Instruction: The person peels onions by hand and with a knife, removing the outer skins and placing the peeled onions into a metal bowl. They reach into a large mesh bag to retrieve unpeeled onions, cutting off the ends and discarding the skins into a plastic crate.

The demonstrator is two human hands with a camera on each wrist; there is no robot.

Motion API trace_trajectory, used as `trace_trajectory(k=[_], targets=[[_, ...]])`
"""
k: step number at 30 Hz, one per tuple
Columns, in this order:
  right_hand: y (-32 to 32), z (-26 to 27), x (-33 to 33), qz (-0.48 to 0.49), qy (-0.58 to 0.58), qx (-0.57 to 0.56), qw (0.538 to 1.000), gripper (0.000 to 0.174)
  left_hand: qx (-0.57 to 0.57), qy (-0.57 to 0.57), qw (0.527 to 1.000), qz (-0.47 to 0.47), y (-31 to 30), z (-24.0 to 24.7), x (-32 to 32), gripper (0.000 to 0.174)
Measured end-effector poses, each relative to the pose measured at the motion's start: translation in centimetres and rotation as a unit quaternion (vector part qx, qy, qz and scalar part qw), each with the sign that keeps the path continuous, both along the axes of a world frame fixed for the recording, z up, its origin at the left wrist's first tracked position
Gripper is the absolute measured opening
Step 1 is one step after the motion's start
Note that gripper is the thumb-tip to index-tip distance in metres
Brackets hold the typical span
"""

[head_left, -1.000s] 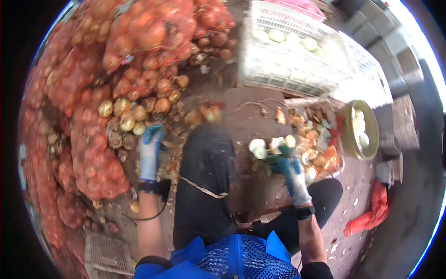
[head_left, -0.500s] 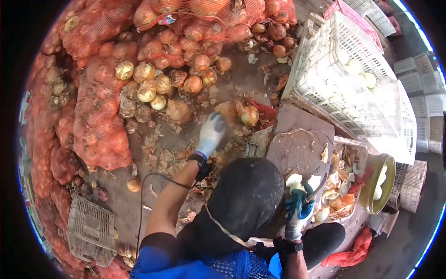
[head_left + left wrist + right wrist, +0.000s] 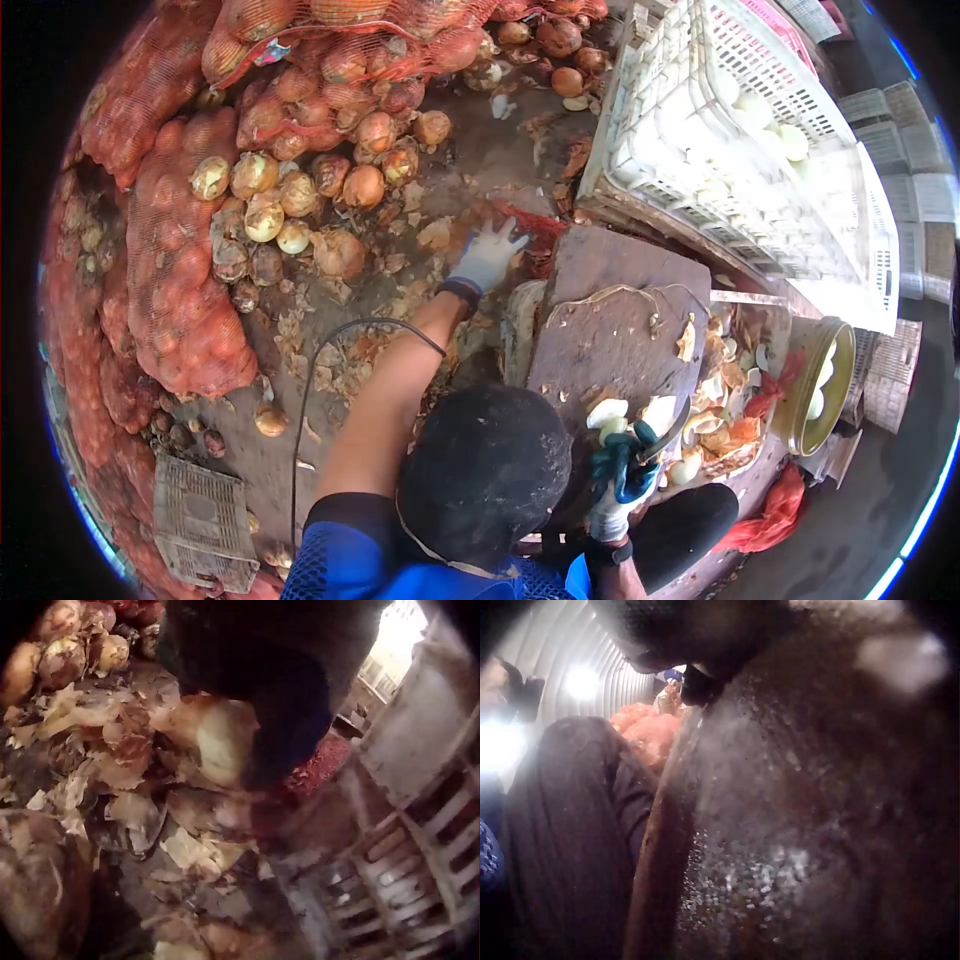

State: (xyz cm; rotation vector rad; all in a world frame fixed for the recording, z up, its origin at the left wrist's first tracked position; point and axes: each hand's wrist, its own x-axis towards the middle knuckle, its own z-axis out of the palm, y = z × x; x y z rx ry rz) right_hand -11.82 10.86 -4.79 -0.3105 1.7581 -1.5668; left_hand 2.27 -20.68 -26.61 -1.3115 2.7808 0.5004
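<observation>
Fingers (image 3: pixel 505 240) of your left hand (image 3: pixel 487 256) are splayed, lying over an onion (image 3: pixel 217 739) on the ground among loose skins (image 3: pixel 340 360), just beside red netting (image 3: pixel 538 226). They do not curl around it. Your right hand (image 3: pixel 615 485) is clenched on a knife (image 3: pixel 668 432) at the wooden block (image 3: pixel 610 320), just beside peeled onion pieces (image 3: pixel 607 411).

The upper left of the frame is blocked by netted onion sacks (image 3: pixel 170 270) and loose onions (image 3: pixel 300 200). The upper right is closed off by the white crate (image 3: pixel 700 130). Between them, a peel-littered floor strip (image 3: pixel 480 150) is left passable.
</observation>
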Motion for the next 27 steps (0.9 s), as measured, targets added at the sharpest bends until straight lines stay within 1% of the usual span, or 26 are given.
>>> trace_trajectory(k=[3, 4, 6, 7, 9, 10, 12, 13, 14, 15, 16, 17, 18, 19, 20, 21, 23, 25, 26, 27], targets=[[0.0, 0.2, 0.1, 0.004, -0.016, -0.013, 1.0, 0.038, 0.124, -0.027, 0.99, 0.061, -0.2, 0.3, 0.0, 0.074], [0.1, 0.2, 0.0, 0.005, -0.021, -0.018, 1.0, 0.038, 0.129, -0.03, 0.989, 0.066, 0.4, 0.7, 0.6, 0.074], [1.3, -1.3, -0.7, -0.001, -0.053, -0.006, 0.999, 0.038, 0.134, -0.034, 0.988, 0.075, 2.6, 1.7, 2.5, 0.076], [1.8, -1.7, -0.8, -0.004, -0.069, -0.001, 0.998, 0.038, 0.127, -0.038, 0.989, 0.071, 3.7, 1.2, 3.8, 0.078], [0.2, 0.3, 0.1, -0.002, -0.046, -0.003, 0.999, 0.038, 0.152, -0.028, 0.984, 0.085, 6.8, 1.6, 6.9, 0.078], [-0.5, 1.0, 0.4, -0.001, -0.033, -0.006, 0.999, 0.039, 0.168, -0.019, 0.978, 0.119, 8.0, 2.5, 7.8, 0.077], [-0.4, 0.9, 0.4, -0.01, -0.064, -0.033, 0.997, 0.039, 0.201, 0.001, 0.961, 0.189, 10.5, 4.5, 9.9, 0.075], [-0.5, 0.7, 0.3, -0.014, -0.079, -0.049, 0.996, 0.039, 0.265, 0.106, 0.93, 0.231, 11.1, 0.7, 12.1, 0.074], [-0.5, 0.5, 0.3, 0.015, -0.034, -0.03, 0.999, 0.038, 0.328, 0.217, 0.878, 0.273, 11.8, -3.1, 14.4, 0.074], [-0.3, 0.1, 0.1, 0.025, -0.02, -0.031, 0.999, 0.038, 0.379, 0.316, 0.814, 0.307, 12.4, -6.7, 16.5, 0.073], [0.0, -0.4, -0.2, 0.036, -0.006, -0.03, 0.999, 0.038, 0.363, 0.359, 0.76, 0.401, 12.6, -0.9, 15.9, 0.067], [0.4, -0.9, -0.3, 0.047, 0.008, -0.029, 0.998, 0.038, 0.387, 0.427, 0.69, 0.438, 12.7, 2.1, 16.4, 0.064], [0.2, -0.9, -0.3, 0.047, -0.008, -0.05, 0.998, 0.039, 0.406, 0.492, 0.612, 0.468, 12.6, 4.1, 16.9, 0.062], [0.3, -1.2, -0.4, 0.052, 0.008, -0.051, 0.997, 0.037, 0.421, 0.551, 0.528, 0.49, 12.3, 5.3, 17.5, 0.06], [0.2, -1.6, -0.5, 0.056, 0.024, -0.054, 0.997, 0.034, 0.429, 0.584, 0.532, 0.439, 11.5, 6.4, 18.6, 0.054], [0.1, -1.5, -0.4, 0.058, 0.039, -0.058, 0.996, 0.032, 0.443, 0.613, 0.51, 0.409, 10.6, 8.6, 18.7, 0.053], [-0.7, 1.0, 0.2, 0.08, 0.035, -0.034, 0.996, 0.04, 0.471, 0.665, 0.466, 0.344, 8.8, 14.6, 18.4, 0.051], [-1.2, 3.0, 0.3, 0.102, 0.025, -0.031, 0.994, 0.045, 0.442, 0.702, 0.496, 0.254, 6.7, 18.3, 18.0, 0.05], [-1.3, 4.4, 0.3, 0.099, 0.006, -0.021, 0.995, 0.037, 0.448, 0.713, 0.485, 0.238, 6.7, 22.9, 16.7, 0.055], [-1.2, 4.3, 0.0, 0.115, 0.04, -0.015, 0.992, 0.037, 0.41, 0.691, 0.55, 0.227, 5.5, 24.6, 16.5, 0.062]])
